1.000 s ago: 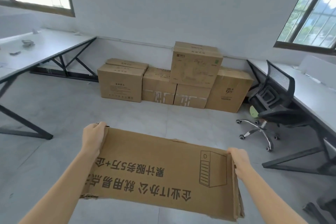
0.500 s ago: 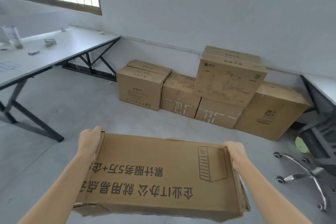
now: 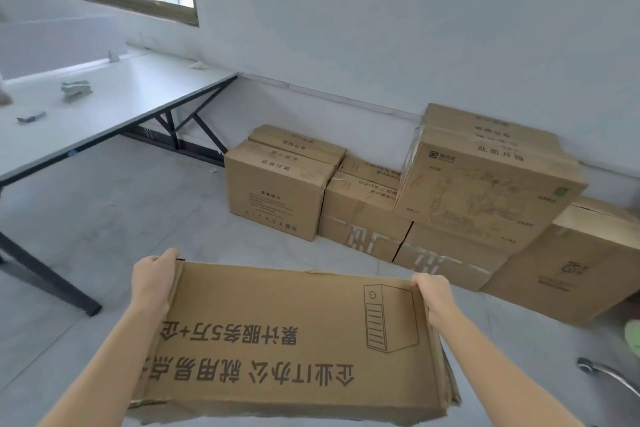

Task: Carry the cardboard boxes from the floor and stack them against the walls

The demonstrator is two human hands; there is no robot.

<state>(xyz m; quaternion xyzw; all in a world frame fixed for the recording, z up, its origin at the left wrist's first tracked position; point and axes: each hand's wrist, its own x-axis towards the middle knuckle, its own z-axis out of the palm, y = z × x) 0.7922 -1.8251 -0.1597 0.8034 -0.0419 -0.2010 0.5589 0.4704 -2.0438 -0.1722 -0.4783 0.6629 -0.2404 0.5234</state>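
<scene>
I carry a brown cardboard box (image 3: pixel 294 343) with black printed characters and a computer tower drawing, held out in front of me above the floor. My left hand (image 3: pixel 152 279) grips its far left corner. My right hand (image 3: pixel 433 295) grips its far right corner. Several cardboard boxes stand against the white wall ahead: a left box (image 3: pixel 273 198), low taped boxes (image 3: pixel 363 218), a large box (image 3: pixel 485 191) stacked on top of them, and a box at the right (image 3: pixel 581 267).
A long white desk (image 3: pixel 104 104) on black legs runs along the left, with small items on it. A chair's chrome base (image 3: pixel 609 378) shows at the lower right. Grey tiled floor (image 3: pixel 138 218) lies between me and the stack.
The view has swung left and moved closer to the stacked boxes. The office chair has slid almost out of frame on the right. Both hands keep the same hold on the box.
</scene>
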